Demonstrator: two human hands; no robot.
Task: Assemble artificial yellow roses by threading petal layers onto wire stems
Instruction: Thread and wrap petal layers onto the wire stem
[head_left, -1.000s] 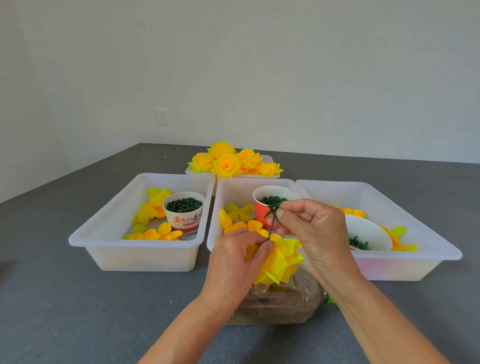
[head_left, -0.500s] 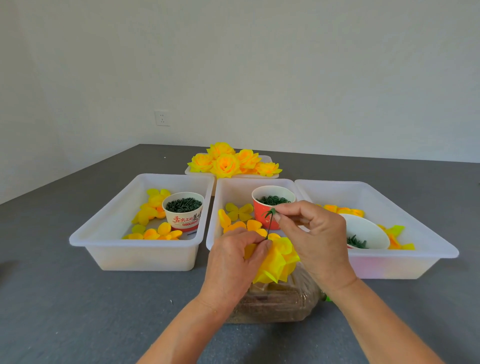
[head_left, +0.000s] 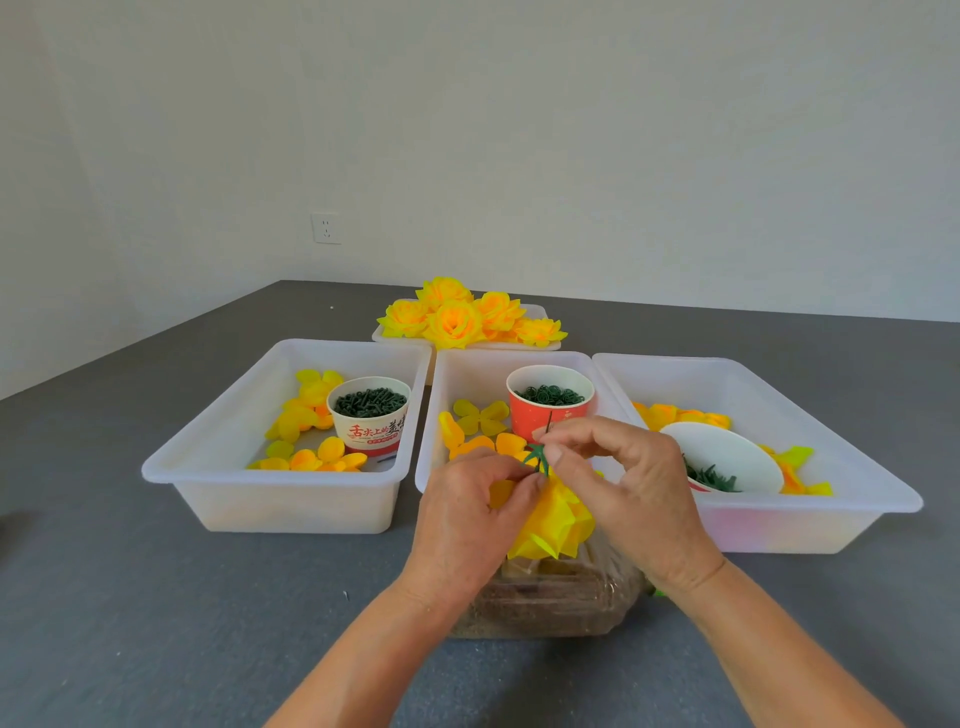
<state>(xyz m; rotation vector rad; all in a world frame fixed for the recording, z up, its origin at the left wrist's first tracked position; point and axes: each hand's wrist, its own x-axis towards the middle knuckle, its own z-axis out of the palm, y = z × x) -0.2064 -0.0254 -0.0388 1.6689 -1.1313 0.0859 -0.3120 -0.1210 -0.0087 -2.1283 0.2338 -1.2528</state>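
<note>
A half-built yellow rose (head_left: 553, 522) is held upside down above the grey desk (head_left: 156, 623), just in front of the middle tray (head_left: 431, 415), with a clear bag of brownish material (head_left: 545, 597) lying beneath it. The petal bundle is gripped by the left hand (head_left: 467, 519), whose fingers (head_left: 522, 483) are curled together around the base of the bloom. A green star-shaped calyx (head_left: 535, 457) is pinched by the right hand (head_left: 623, 483), thumb and forefinger pressed together on it, while the thin wire stem (head_left: 548, 423) is seen standing up past them in front of the red cup (head_left: 540, 415) of green rings. The step in hand is judged to be the seating of the calyx down the wire against the petals. For this to be done well, the wire should be kept straight and centred through the calyx hole, and the piece should be slid down evenly rather than tilted, so that the petal layers are not bunched to one side. The bloom should be held firmly but not crushed, since the fabric petals are likely to crease. Finished roses (head_left: 457, 322) are piled on a far tray, well apart; loose petal layers (head_left: 480, 418) lie in the middle tray.
</note>
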